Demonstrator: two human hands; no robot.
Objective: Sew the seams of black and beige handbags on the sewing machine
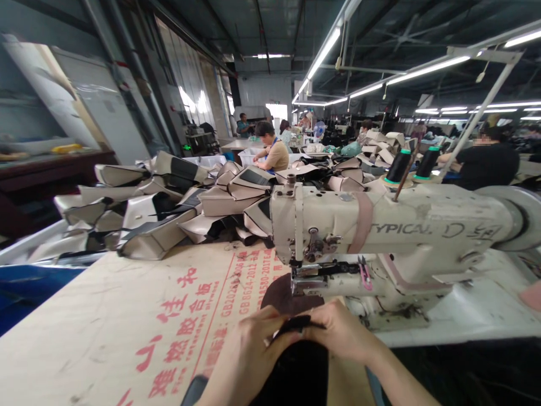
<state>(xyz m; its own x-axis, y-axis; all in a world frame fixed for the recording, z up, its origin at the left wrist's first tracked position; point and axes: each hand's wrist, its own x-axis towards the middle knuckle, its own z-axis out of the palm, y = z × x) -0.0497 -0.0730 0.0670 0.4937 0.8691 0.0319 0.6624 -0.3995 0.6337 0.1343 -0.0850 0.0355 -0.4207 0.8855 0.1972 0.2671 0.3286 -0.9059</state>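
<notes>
Left hand [249,358] and right hand [338,332] held narrow, close together, both pinching a folded dark panel [298,324]; its rounded brown part [287,299] lies just below the presser foot [308,276]. Far left, a pale board [105,332] printed in red characters. Beyond it, heaped beige-and-black stitched panels [156,220]; behind them, a seated co-worker [270,155] in a tan shirt. Next, a cream industrial sewing machine [380,237] carrying two black thread cones [412,163]. Far right, a co-worker in black [486,166].
</notes>
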